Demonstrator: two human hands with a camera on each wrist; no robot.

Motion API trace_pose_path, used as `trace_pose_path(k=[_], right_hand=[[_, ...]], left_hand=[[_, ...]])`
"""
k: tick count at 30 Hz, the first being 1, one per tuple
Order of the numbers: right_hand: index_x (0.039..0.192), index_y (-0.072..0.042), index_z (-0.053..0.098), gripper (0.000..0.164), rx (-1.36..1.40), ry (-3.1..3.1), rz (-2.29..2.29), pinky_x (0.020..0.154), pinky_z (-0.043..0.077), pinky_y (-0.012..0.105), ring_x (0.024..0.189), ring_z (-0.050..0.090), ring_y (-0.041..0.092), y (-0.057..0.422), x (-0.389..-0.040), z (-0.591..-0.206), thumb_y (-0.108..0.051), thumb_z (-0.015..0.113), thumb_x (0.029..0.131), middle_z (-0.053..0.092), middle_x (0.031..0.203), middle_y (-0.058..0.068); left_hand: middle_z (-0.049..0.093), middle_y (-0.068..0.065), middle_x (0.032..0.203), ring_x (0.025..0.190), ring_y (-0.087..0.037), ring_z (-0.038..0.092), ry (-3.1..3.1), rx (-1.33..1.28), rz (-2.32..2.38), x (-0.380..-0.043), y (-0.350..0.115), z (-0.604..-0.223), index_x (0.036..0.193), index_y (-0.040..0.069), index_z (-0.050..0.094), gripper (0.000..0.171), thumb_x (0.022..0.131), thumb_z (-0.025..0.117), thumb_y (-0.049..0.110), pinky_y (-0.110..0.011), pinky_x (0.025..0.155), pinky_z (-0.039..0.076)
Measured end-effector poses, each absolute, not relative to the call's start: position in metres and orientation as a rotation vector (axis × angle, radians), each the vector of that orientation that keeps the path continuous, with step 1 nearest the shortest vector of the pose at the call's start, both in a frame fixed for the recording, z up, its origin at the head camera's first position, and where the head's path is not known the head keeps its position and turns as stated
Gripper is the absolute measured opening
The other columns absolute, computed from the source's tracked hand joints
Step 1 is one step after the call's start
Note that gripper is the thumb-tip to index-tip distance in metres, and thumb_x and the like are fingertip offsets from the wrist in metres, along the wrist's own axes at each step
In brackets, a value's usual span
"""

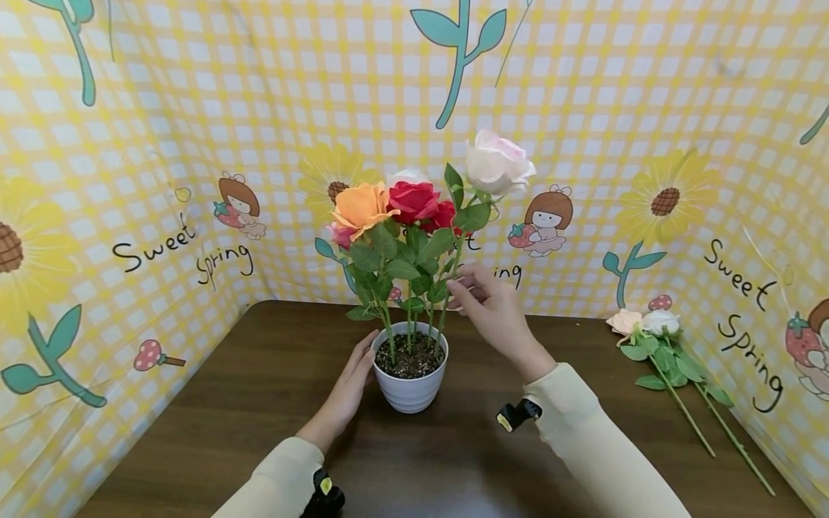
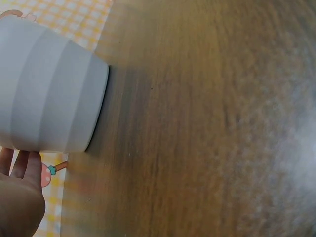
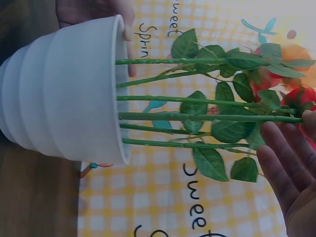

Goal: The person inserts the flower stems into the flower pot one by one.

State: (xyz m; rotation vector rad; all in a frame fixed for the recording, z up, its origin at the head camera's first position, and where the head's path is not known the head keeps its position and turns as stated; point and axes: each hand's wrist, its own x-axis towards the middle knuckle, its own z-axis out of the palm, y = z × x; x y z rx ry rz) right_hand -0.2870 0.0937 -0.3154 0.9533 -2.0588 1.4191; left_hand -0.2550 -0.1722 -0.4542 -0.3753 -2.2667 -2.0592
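A white ribbed flowerpot [image 1: 411, 392] filled with dark soil [image 1: 408, 360] stands on the table. My left hand [image 1: 348, 388] rests with straight fingers against the pot's left side; in the left wrist view those fingers [image 2: 33, 170] touch its wall. My right hand [image 1: 497, 315] pinches the stem of a pale pink rose [image 1: 499, 164], which rises above the other flowers. Seen from the right wrist, this stem [image 3: 217, 118] runs down into the pot between thumb and fingers. An orange rose [image 1: 363, 208] and red roses [image 1: 412, 200] stand upright beside it, their leaves overlapping.
On the right of the dark wooden table [image 1: 259, 403] lie a peach rose [image 1: 625, 323] and a white rose [image 1: 662, 322], stems pointing toward me. A yellow checked cloth [image 1: 388, 79] with printed flowers hangs round the back and sides.
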Motion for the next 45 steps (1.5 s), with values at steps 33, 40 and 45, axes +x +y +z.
trace_pose_path(k=[33,40,45], right_hand=[[0.114,-0.006,0.061,0.02,1.112,-2.15,1.196,0.069,0.055,0.03,0.08,0.069,0.014,0.075,-0.303,-0.349,-0.01,0.069,0.096,0.071,0.091,0.003],[0.118,0.001,0.061,0.022,1.141,-2.149,1.191,0.055,0.048,0.028,0.069,0.068,0.022,0.076,-0.304,-0.353,-0.006,0.066,0.098,0.072,0.088,0.01],[0.116,0.001,0.062,0.019,1.14,-2.158,1.183,0.058,0.05,0.029,0.071,0.068,0.022,0.076,-0.305,-0.355,-0.005,0.065,0.098,0.073,0.09,0.008]], left_hand=[[0.018,-0.014,0.163,0.149,-0.034,0.015,-2.286,-0.378,-2.037,-0.255,-0.171,-0.456,0.159,0.017,0.023,0.052,0.112,0.029,0.037,-0.062,0.114,0.02],[0.018,-0.014,0.163,0.149,-0.035,0.014,-2.282,-0.387,-2.026,-0.254,-0.171,-0.456,0.159,0.016,0.023,0.052,0.112,0.029,0.037,-0.062,0.114,0.02],[0.021,-0.015,0.162,0.148,-0.034,0.018,-2.271,-0.374,-2.034,-0.255,-0.171,-0.455,0.159,0.015,0.023,0.053,0.112,0.029,0.037,-0.061,0.113,0.022]])
